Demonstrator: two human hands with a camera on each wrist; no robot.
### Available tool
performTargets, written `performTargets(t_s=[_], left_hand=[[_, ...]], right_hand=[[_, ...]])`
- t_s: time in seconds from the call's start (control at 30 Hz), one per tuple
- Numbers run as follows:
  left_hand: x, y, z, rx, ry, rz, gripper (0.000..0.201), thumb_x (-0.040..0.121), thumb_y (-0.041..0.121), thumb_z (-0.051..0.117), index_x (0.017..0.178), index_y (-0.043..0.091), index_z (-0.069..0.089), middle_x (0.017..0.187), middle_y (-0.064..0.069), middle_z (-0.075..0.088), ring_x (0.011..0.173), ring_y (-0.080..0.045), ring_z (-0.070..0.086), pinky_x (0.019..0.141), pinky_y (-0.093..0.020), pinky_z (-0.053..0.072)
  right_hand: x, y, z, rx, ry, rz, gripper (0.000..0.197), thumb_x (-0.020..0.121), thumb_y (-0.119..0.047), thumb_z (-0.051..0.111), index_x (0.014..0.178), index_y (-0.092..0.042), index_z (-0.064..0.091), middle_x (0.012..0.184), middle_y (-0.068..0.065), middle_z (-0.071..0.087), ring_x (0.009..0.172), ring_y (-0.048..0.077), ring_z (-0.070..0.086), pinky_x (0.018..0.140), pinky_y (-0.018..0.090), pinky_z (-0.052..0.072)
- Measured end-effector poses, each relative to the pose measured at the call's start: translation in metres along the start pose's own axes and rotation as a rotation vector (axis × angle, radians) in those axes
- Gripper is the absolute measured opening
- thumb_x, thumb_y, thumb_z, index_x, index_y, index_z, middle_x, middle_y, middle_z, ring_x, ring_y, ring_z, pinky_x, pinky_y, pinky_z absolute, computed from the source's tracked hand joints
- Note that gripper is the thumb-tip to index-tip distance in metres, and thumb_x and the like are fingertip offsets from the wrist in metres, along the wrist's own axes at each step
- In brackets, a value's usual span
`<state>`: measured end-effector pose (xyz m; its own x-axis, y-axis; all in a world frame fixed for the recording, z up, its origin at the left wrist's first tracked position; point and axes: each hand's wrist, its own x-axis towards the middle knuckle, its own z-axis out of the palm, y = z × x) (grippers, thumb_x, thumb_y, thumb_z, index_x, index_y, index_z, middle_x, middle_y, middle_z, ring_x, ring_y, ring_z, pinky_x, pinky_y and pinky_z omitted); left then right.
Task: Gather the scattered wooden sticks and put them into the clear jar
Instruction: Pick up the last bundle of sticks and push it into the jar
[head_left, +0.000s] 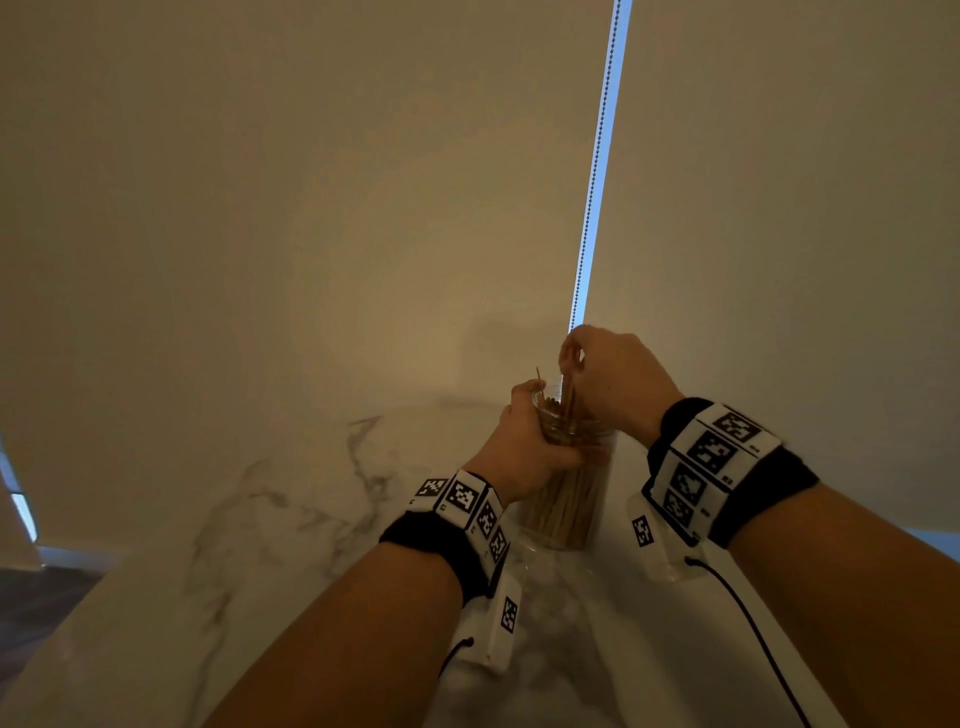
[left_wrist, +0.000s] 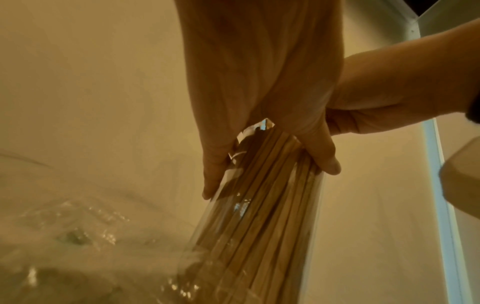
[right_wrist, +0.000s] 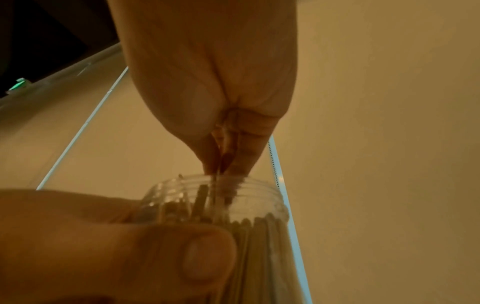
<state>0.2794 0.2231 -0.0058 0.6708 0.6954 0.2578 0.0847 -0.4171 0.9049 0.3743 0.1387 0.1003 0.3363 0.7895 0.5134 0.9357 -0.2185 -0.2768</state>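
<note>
The clear jar (head_left: 566, 499) stands upright on the marble-patterned countertop (head_left: 270, 519), close to the wall. It is packed with wooden sticks (head_left: 563, 501) standing on end; their tips reach up into the threaded neck (right_wrist: 215, 195). One stick tip (head_left: 538, 375) projects above the rim on the left side.

The left hand (head_left: 524, 441) grips the jar just below the neck, fingers and thumb wrapped round the wall. The right hand (head_left: 608, 384) is above the mouth, fingertips (right_wrist: 233, 160) bunched together and pinching a few sticks (head_left: 569, 395) whose lower ends are already inside the opening.

The exact number of pinched sticks cannot be determined; the right wrist view is blurred and the fingers cover the upper ends. The left hand hides the upper part of the jar wall in the head view.

A beaded blind cord (head_left: 597, 171) hangs along a bright vertical gap behind the jar. Both wrists carry black bands with printed marker tags (head_left: 711, 457).
</note>
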Motion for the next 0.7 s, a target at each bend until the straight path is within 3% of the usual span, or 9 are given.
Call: performTargets(t_s=[0.07, 0.17, 0.23, 0.3, 0.43, 0.57, 0.63, 0.7], left_hand=[[-0.002, 0.002, 0.000, -0.014, 0.000, 0.001, 0.119, 0.046, 0.052, 0.084, 0.143, 0.045, 0.017, 0.132, -0.004, 0.055, 0.116, -0.021, 0.060, 0.098, -0.046, 0.053], [-0.002, 0.001, 0.000, -0.046, 0.005, 0.024, 0.116, 0.046, 0.044, 0.083, 0.144, 0.036, 0.022, 0.130, -0.006, 0.055, 0.115, -0.022, 0.061, 0.094, -0.047, 0.055], [-0.001, 0.001, 0.001, -0.046, 0.007, 0.031, 0.117, 0.047, 0.045, 0.085, 0.145, 0.034, 0.023, 0.130, -0.005, 0.056, 0.115, -0.022, 0.061, 0.094, -0.047, 0.055], [0.000, 0.000, 0.001, -0.032, 0.000, 0.021, 0.119, 0.046, 0.051, 0.086, 0.144, 0.041, 0.020, 0.132, -0.004, 0.056, 0.116, -0.021, 0.060, 0.097, -0.046, 0.053], [0.000, -0.001, 0.001, -0.032, 0.008, 0.006, 0.122, 0.046, 0.060, 0.089, 0.143, 0.047, 0.016, 0.134, 0.000, 0.055, 0.119, -0.018, 0.059, 0.101, -0.044, 0.051], [0.001, -0.001, 0.001, -0.028, 0.015, 0.020, 0.121, 0.048, 0.058, 0.090, 0.144, 0.043, 0.017, 0.133, 0.001, 0.056, 0.118, -0.016, 0.059, 0.102, -0.043, 0.050], [0.001, -0.002, 0.002, -0.032, 0.014, 0.017, 0.121, 0.047, 0.058, 0.091, 0.143, 0.045, 0.018, 0.134, 0.001, 0.055, 0.118, -0.017, 0.059, 0.102, -0.043, 0.050], [0.000, -0.003, 0.002, -0.043, 0.017, 0.020, 0.121, 0.046, 0.057, 0.091, 0.143, 0.044, 0.019, 0.134, 0.001, 0.055, 0.118, -0.017, 0.059, 0.100, -0.043, 0.051]], right_hand=[[-0.002, 0.000, 0.005, -0.097, -0.110, -0.023, 0.020, 0.093, -0.012, 0.049, 0.090, -0.024, 0.064, 0.099, 0.004, 0.070, 0.089, 0.024, 0.065, 0.074, 0.030, 0.051], [-0.006, -0.002, 0.003, -0.118, -0.181, -0.075, 0.022, 0.095, -0.016, 0.053, 0.103, -0.022, 0.072, 0.105, 0.005, 0.071, 0.096, 0.024, 0.065, 0.083, 0.030, 0.051], [-0.007, -0.002, 0.002, -0.125, -0.229, -0.088, 0.020, 0.093, -0.014, 0.058, 0.101, -0.022, 0.075, 0.105, 0.003, 0.071, 0.099, 0.022, 0.065, 0.087, 0.028, 0.051], [-0.006, -0.001, 0.001, -0.110, -0.183, -0.059, 0.009, 0.090, -0.014, 0.065, 0.089, -0.022, 0.070, 0.100, 0.002, 0.070, 0.097, 0.021, 0.064, 0.080, 0.025, 0.049], [-0.006, 0.002, -0.002, 0.016, 0.014, 0.018, 0.014, 0.086, -0.017, 0.072, 0.078, -0.020, 0.061, 0.084, 0.001, 0.067, 0.079, 0.019, 0.065, 0.058, 0.018, 0.040], [-0.010, 0.004, -0.009, 0.222, 0.159, 0.098, 0.009, 0.087, -0.017, 0.072, 0.082, -0.015, 0.065, 0.078, 0.002, 0.070, 0.062, 0.014, 0.066, 0.060, 0.025, 0.054], [-0.010, 0.003, -0.011, 0.174, 0.097, 0.105, 0.015, 0.090, -0.025, 0.069, 0.080, -0.015, 0.068, 0.077, 0.000, 0.070, 0.064, 0.011, 0.065, 0.061, 0.021, 0.050], [-0.011, 0.001, -0.012, 0.102, -0.092, 0.114, 0.034, 0.094, -0.041, 0.061, 0.081, -0.013, 0.074, 0.078, 0.001, 0.073, 0.073, 0.015, 0.068, 0.069, 0.026, 0.051]])
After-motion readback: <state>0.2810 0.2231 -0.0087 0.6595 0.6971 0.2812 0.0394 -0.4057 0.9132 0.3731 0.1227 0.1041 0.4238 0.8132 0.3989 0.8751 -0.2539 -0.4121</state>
